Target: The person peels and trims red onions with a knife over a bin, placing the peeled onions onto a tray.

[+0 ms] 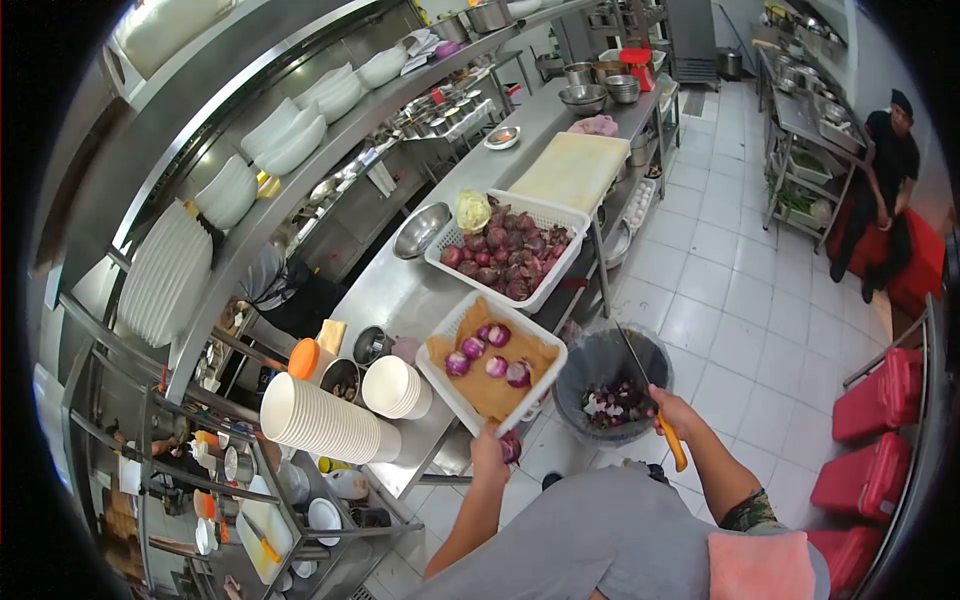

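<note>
My left hand is closed on a red onion beside the near corner of a white basket. That basket is lined with brown paper and holds several peeled purple onions. In my right hand is a knife with a yellow handle, its blade pointing up and away over a lined bin. Onion peelings lie inside the bin. A larger white basket behind holds many unpeeled red onions and a cabbage.
Stacked white cups and a metal bowl stand on the steel counter. A cutting board lies farther back. At the right, a person sits on a red seat, near red containers. A shelf of plates is overhead left.
</note>
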A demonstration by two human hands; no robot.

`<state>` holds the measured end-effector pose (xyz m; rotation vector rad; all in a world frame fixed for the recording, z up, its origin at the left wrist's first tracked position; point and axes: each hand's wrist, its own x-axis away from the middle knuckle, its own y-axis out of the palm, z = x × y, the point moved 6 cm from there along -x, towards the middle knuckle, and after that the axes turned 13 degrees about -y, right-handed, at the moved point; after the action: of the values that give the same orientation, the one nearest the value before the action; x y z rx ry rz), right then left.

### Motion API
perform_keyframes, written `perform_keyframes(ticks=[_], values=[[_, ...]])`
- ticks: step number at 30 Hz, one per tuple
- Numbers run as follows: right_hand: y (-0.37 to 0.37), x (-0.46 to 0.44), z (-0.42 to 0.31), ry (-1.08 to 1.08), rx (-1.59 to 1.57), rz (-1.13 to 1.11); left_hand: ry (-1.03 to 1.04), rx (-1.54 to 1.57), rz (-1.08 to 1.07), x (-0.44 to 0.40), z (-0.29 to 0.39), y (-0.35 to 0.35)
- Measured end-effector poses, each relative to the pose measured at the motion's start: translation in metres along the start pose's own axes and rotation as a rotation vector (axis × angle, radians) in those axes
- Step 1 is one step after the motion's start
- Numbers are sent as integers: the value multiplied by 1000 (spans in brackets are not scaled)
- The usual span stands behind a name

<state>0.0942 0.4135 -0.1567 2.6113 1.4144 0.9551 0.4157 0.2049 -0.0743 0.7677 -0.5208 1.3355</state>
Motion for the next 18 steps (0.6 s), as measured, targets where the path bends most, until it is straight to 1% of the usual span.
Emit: perform_keyframes(ticks=[2,4,7,10,11,13,15,16,17,18], values=[[-10,-1,-1,4,15,7,0,14,29,39,-16,4],[-25,-3,4,-2,17,20,28,74,26,60,-32,-9],[-51,-11,19,23,86,-49,26,-54,42,120,-27,-16],[-62,0,14,58,87,-15,91,-203,308,167,-4,-12],[-66,-2,13,57,82,-18,144,-212,167,168,7,-10],[-74,1,20,68,71,-24,137,-213,145,186,33,19],[-81,1,26,64,42,-30,100,-146,8,174,53,39],[-84,1,27,54,26,-29,82,-127,-1,163,64,51],[-85,3,27,57,14,-19,71,-150,-91,156,77,73],[-85,7,26,58,-1,-6,83,-185,-96,155,92,100]])
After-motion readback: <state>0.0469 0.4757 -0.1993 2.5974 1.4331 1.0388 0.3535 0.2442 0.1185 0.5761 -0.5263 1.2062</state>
